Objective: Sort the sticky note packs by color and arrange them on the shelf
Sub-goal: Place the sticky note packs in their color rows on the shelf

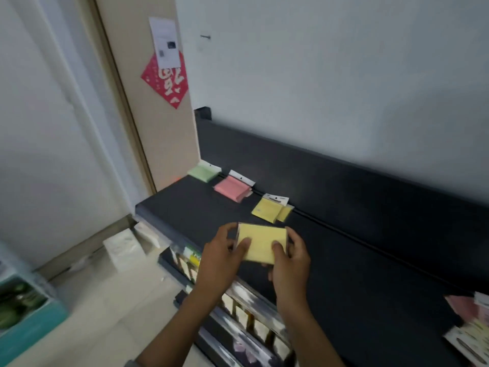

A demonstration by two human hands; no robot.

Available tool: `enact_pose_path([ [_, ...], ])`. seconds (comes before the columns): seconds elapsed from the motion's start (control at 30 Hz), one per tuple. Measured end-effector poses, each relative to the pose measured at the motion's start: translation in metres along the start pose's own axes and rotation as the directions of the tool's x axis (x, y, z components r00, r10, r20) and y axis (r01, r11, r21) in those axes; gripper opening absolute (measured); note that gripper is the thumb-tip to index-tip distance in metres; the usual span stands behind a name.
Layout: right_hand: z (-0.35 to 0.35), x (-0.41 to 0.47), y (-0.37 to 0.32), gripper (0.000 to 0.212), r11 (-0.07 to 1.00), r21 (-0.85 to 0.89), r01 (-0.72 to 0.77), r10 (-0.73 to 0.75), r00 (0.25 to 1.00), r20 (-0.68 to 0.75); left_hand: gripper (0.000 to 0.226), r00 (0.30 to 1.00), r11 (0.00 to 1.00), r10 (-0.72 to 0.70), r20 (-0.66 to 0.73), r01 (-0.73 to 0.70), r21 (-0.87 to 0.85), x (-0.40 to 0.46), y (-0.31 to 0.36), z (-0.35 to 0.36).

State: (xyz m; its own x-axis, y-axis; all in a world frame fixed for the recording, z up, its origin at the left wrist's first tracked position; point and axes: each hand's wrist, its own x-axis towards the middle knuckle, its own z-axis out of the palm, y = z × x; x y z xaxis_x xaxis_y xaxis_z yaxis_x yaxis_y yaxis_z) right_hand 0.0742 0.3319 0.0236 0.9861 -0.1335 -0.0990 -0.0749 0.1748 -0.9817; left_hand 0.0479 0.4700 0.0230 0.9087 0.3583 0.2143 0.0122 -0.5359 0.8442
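Both hands hold one yellow sticky note pack point(260, 241) just above the front part of the black shelf point(357, 260). My left hand point(222, 256) grips its left edge, thumb on top. My right hand point(289, 260) grips its right edge the same way. Along the back of the shelf lie a green pack point(203, 172) at the far left, a pink pack pile point(232, 188) to its right, and a yellow pack pile point(272, 210) further right. A heap of unsorted packs point(471, 321) shows at the right edge, partly cut off.
A door frame with a red paper decoration point(166, 78) stands left of the shelf. Lower shelf tiers with goods point(238, 308) jut out under my arms. White boxes point(124, 250) and a teal box point(29, 311) sit on the floor to the left.
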Motion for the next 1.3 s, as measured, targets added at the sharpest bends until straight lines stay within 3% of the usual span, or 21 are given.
enact_pose_path([
  [0.17, 0.066, -0.018, 0.015, 0.041, 1.000, -0.010, -0.010, 0.012, 0.989, 0.145, 0.038, 0.989, 0.993, -0.099, -0.106, 0.104, 0.049, -0.001, -0.038, -0.062],
  [0.33, 0.093, -0.017, 0.025, 0.044, 0.999, -0.042, -0.022, 0.030, 0.979, 0.201, 0.038, 0.977, 0.987, -0.139, -0.159, 0.150, 0.060, 0.000, -0.054, -0.081],
  [0.5, 0.109, -0.011, 0.040, 0.047, 0.994, -0.099, -0.041, 0.061, 0.976, 0.211, 0.041, 0.976, 0.979, -0.168, -0.135, 0.182, 0.097, 0.013, -0.071, -0.084],
  [0.7, 0.117, 0.016, 0.046, 0.050, 0.986, -0.159, -0.056, 0.092, 0.969, 0.229, 0.029, 0.994, 0.975, -0.094, -0.052, 0.103, 0.197, 0.066, -0.083, -0.091],
  [0.9, 0.115, 0.069, 0.039, 0.046, 0.981, -0.189, -0.032, 0.056, 0.991, 0.125, 0.030, 0.989, 0.978, -0.035, 0.143, 0.005, 0.208, 0.131, -0.074, -0.077],
  [1.1, 0.105, 0.134, 0.040, 0.035, 0.977, -0.212, -0.030, 0.027, 0.999, -0.019, 0.034, 0.963, 0.971, 0.040, 0.265, -0.100, 0.217, 0.194, -0.060, -0.041],
  [1.3, 0.080, 0.164, 0.058, 0.039, 0.973, -0.218, -0.072, 0.029, 0.980, -0.195, 0.028, 0.922, 0.961, 0.105, 0.373, -0.191, 0.201, 0.218, -0.058, 0.007],
])
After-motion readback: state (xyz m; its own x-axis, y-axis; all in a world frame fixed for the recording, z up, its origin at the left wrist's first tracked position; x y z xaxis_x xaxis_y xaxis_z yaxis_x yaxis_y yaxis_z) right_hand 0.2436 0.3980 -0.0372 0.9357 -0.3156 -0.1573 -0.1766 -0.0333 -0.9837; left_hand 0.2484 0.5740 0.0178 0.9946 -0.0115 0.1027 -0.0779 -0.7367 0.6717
